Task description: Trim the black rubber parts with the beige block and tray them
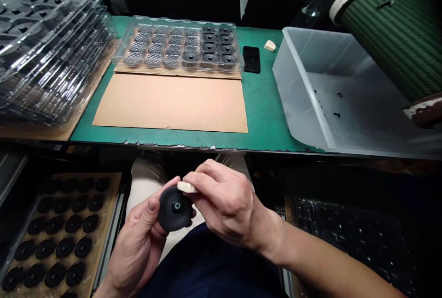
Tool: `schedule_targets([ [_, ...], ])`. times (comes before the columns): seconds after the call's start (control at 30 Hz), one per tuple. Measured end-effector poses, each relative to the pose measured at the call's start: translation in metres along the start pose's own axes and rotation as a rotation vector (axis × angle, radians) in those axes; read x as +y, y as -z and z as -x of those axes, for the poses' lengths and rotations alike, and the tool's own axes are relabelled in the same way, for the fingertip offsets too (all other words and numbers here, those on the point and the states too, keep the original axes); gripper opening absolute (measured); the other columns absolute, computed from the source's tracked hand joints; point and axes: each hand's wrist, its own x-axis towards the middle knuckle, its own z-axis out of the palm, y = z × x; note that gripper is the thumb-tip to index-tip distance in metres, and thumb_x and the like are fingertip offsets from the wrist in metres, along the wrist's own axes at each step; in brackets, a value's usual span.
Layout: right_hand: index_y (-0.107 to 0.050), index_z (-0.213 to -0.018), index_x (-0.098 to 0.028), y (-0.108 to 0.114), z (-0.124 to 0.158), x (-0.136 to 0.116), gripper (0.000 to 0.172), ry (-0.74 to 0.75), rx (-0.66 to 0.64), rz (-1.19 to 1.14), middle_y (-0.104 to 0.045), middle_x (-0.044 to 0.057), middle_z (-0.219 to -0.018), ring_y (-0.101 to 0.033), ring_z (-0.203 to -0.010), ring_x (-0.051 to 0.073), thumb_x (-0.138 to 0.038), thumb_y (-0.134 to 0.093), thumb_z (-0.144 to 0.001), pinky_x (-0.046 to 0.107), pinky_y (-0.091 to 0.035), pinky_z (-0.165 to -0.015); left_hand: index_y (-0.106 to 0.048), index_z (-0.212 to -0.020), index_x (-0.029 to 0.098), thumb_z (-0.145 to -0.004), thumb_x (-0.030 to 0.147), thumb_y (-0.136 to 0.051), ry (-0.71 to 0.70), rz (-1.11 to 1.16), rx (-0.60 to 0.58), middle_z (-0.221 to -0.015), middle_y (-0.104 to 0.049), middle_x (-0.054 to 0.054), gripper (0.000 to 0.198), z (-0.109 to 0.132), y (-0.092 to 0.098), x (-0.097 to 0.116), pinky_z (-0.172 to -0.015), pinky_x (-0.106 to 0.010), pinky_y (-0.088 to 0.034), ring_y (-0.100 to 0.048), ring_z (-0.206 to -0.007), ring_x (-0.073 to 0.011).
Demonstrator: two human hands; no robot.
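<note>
Above my lap, my left hand [143, 229] grips a round black dished part [169, 217] by its edge. A small raised hub with a hole stands at the part's centre, and its open face is turned up. Pinched in my right hand [229, 199] is a small cream-coloured block [187, 187], perhaps an eraser. The block touches or nearly touches the upper right rim of the black part. The fingers behind the part are partly hidden.
A clear plastic tray [162, 68] partly filled with black parts lies on cardboard [172, 102]. Stacked clear trays [48, 49] stand left. Right are a phone [251, 59], another cream block [270, 46] and a plastic bin [300, 86]. Black discs [64, 247] fill a tray lower left.
</note>
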Motion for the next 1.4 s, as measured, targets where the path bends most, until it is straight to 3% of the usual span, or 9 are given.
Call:
schedule_targets([
  [0.23,-0.05,-0.074,-0.019,0.001,0.004,-0.01,0.025,-0.152,-0.098,-0.189,-0.045,-0.003,-0.069,-0.042,-0.062,0.012,-0.016,-0.063,-0.096,0.027,-0.033,-0.06,-0.078,-0.123,0.021,-0.084,0.042,-0.082,-0.038,0.052,0.129,-0.112,-0.081,-0.009,0.044,0.0,0.002,0.001,-0.09,-0.022,-0.061,-0.078,-0.095,-0.0194],
  [0.37,-0.066,-0.096,-0.017,0.0,0.004,-0.001,0.008,-0.087,0.008,-0.046,-0.058,0.002,-0.086,-0.052,-0.073,0.014,-0.015,-0.059,-0.098,0.028,-0.039,-0.067,-0.08,-0.118,0.02,-0.085,0.04,-0.082,0.027,0.024,0.033,-0.116,-0.08,-0.009,0.038,0.003,0.003,0.001,-0.089,-0.02,-0.061,-0.077,-0.098,-0.0193],
  [0.5,-0.069,-0.111,-0.014,-0.003,0.004,0.009,0.02,0.057,0.045,0.069,-0.063,0.007,-0.097,-0.058,-0.082,0.019,-0.01,-0.055,-0.098,0.032,-0.046,-0.075,-0.078,-0.123,0.021,-0.087,0.043,-0.079,0.108,-0.009,-0.076,-0.122,-0.078,-0.012,0.042,0.004,0.002,-0.001,-0.088,-0.027,-0.064,-0.076,-0.105,-0.0258],
  [0.63,-0.068,-0.115,-0.013,-0.003,0.005,0.01,0.02,-0.013,0.122,-0.073,-0.061,0.009,-0.104,-0.06,-0.089,0.018,-0.011,-0.052,-0.104,0.03,-0.051,-0.077,-0.077,-0.125,0.022,-0.091,0.041,-0.075,0.044,0.011,-0.061,-0.118,-0.079,-0.01,0.04,0.003,0.001,0.0,-0.087,-0.024,-0.063,-0.077,-0.092,-0.0204],
  [0.8,-0.066,-0.124,-0.01,0.002,0.004,0.005,0.026,0.177,0.07,-0.004,-0.061,0.012,-0.107,-0.059,-0.092,0.021,-0.009,-0.054,-0.101,0.033,-0.051,-0.08,-0.08,-0.12,0.022,-0.088,0.042,-0.078,0.058,-0.005,-0.095,-0.119,-0.079,-0.009,0.037,0.001,-0.002,0.002,-0.088,-0.021,-0.062,-0.077,-0.098,-0.0202],
  [0.97,-0.067,-0.102,-0.014,0.002,0.011,-0.004,0.017,-0.047,-0.05,-0.062,-0.057,0.005,-0.086,-0.052,-0.072,0.017,-0.015,-0.05,-0.103,0.03,-0.041,-0.063,-0.08,-0.12,0.023,-0.087,0.041,-0.08,-0.075,0.002,0.048,-0.113,-0.081,-0.005,0.038,0.0,0.0,0.002,-0.088,-0.013,-0.058,-0.077,-0.097,-0.0149],
  [1.07,-0.067,-0.105,-0.015,0.004,0.012,-0.005,0.018,-0.041,-0.053,-0.004,-0.058,0.006,-0.088,-0.053,-0.072,0.017,-0.016,-0.049,-0.104,0.031,-0.042,-0.065,-0.079,-0.121,0.022,-0.091,0.042,-0.075,0.02,-0.049,-0.062,-0.115,-0.08,-0.008,0.036,-0.001,0.006,0.0,-0.092,-0.022,-0.06,-0.076,-0.098,-0.0187],
  [1.2,-0.067,-0.119,-0.013,0.006,0.006,-0.002,0.024,0.208,-0.051,0.094,-0.065,0.01,-0.104,-0.058,-0.086,0.022,-0.014,-0.049,-0.103,0.035,-0.045,-0.075,-0.079,-0.123,0.021,-0.095,0.043,-0.069,0.162,-0.063,-0.248,-0.122,-0.078,-0.012,0.037,-0.002,0.009,-0.001,-0.094,-0.027,-0.061,-0.074,-0.106,-0.0237],
  [1.4,-0.063,-0.089,-0.015,-0.007,0.009,-0.006,0.02,-0.098,0.007,-0.085,-0.053,0.003,-0.078,-0.048,-0.069,0.016,-0.018,-0.051,-0.104,0.03,-0.037,-0.063,-0.073,-0.131,0.029,-0.084,0.039,-0.083,-0.109,-0.028,0.008,-0.12,-0.079,-0.007,0.049,-0.005,0.006,0.002,-0.099,-0.023,-0.056,-0.074,-0.11,-0.0196],
])
